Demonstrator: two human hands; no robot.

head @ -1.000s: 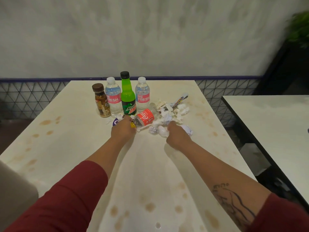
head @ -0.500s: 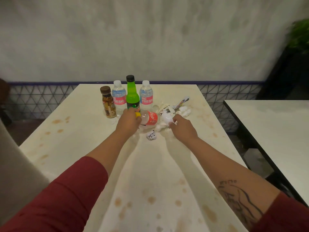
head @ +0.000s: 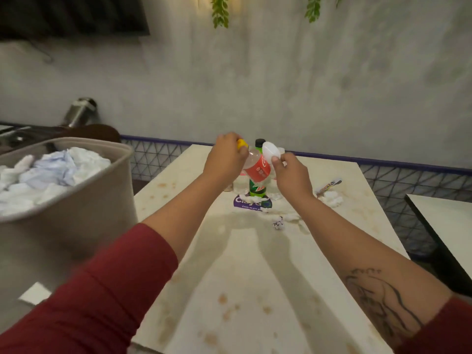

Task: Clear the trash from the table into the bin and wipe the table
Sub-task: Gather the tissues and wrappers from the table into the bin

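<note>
My left hand [head: 226, 159] is raised above the table [head: 255, 264], gripping a red-labelled cola bottle [head: 256, 167] with a yellow cap near its neck. My right hand [head: 291, 175] is also lifted and pinches a white plastic piece [head: 270, 149], perhaps a cup or lid. A beige bin [head: 63, 213] holding crumpled white tissues stands at the left of the table. On the table lie a purple wrapper [head: 241, 202], crumpled tissue scraps [head: 332, 200] and a small crumpled ball [head: 278, 223]. Brown stains spot the tabletop.
A green soda bottle [head: 258, 186] stands behind the held bottle, partly hidden; the other bottles are mostly hidden by my hands. A snack wrapper [head: 329, 185] lies at the right. A second table [head: 444, 226] is to the right, a mesh fence behind.
Both hands have lifted off the table, the left with the cola bottle, the right with the white piece. The view has swung left and up, bringing the bin into sight.
</note>
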